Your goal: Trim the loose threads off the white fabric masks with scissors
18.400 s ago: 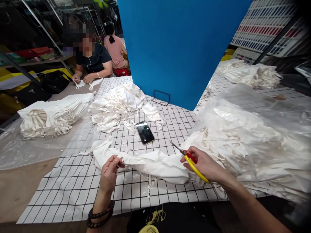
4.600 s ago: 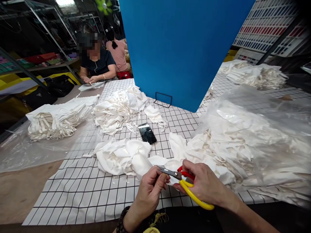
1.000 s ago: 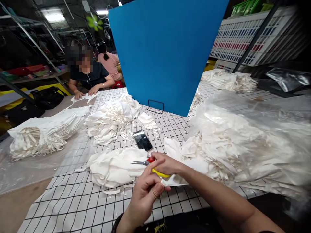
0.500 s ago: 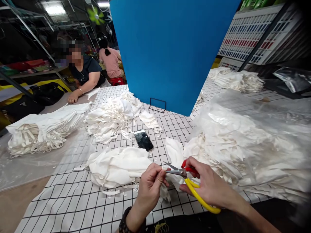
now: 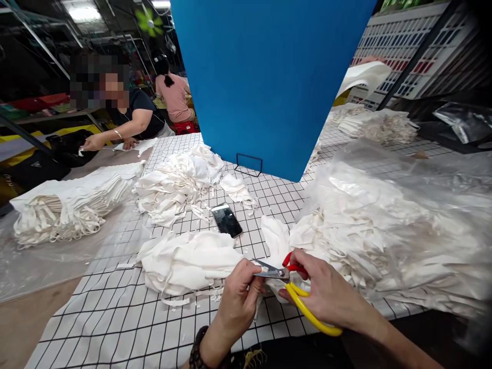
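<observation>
White cloth (image 5: 275, 288): hanging over the surface (image 5: 126, 307); likely handling light, soft and limp, so best pinched at an edge.
Left hand (image 5: 239, 293): pinching the cloth.
Right hand (image 5: 323, 290): gripping scissors (image 5: 284, 274), blades standing apart.
Phone (image 5: 227, 221): lying beyond.

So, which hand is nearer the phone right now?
Left: the left hand is on the near side of the phone, slightly to its right. The right hand, holding the scissors, is farther off to the right.
</observation>
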{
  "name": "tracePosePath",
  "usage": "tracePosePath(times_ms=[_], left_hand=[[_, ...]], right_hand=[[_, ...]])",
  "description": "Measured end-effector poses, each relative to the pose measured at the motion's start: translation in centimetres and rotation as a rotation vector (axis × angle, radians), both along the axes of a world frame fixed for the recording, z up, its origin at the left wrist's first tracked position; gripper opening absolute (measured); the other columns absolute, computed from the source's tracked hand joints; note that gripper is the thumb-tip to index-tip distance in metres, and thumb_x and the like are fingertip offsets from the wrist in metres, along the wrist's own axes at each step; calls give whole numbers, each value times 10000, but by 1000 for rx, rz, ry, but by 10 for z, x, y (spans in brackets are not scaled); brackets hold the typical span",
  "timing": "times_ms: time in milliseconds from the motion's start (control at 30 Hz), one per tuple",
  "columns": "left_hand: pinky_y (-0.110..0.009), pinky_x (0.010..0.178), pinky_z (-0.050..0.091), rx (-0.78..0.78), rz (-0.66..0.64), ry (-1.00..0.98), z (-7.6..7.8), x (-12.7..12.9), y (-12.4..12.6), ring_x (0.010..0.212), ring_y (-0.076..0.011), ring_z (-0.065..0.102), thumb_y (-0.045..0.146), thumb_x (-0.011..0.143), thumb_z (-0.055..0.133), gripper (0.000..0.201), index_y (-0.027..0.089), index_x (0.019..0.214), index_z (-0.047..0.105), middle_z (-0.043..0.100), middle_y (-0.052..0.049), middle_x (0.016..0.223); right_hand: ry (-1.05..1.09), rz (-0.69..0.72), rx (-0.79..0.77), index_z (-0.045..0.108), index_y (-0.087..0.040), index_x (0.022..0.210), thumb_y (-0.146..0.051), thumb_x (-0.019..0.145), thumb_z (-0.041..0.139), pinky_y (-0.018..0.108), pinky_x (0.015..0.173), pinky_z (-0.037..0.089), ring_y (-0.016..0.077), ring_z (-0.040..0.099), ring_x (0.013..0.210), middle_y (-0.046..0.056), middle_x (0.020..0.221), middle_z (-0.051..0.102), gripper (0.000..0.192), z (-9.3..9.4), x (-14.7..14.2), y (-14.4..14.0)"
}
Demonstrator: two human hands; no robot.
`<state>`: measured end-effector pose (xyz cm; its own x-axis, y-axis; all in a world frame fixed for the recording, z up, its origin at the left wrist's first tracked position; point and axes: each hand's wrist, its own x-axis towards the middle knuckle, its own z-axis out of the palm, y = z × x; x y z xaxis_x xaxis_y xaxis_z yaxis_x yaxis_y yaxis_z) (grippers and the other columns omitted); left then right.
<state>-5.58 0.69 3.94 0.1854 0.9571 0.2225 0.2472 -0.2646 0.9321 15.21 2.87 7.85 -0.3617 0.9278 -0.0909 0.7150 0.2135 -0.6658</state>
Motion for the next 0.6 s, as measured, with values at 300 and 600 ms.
tracePosePath(times_ms=[300, 600], left_hand=[[-248, 630, 466, -61, -21, -24, 2, 0, -1, 702, -149, 578, 250, 970, 467, 210, 196, 872, 646, 549, -35, 781], [-236, 613, 480, -144, -49, -74, 6, 0, -4, 695, -139, 572, 274, 968, 476, 242, 180, 819, 642, 539, -35, 792]], right_hand=[[-68, -28, 47, 462, -243, 767, -381, 728, 686, 257, 523, 306, 150, 471, 546, -31, 628, 551, 266, -2, -3, -3], [-153, 11, 78, 381, -240, 688, -406, 742, 668, 249, 496, 250, 136, 425, 493, -52, 547, 511, 335, -2, 1, -3]])
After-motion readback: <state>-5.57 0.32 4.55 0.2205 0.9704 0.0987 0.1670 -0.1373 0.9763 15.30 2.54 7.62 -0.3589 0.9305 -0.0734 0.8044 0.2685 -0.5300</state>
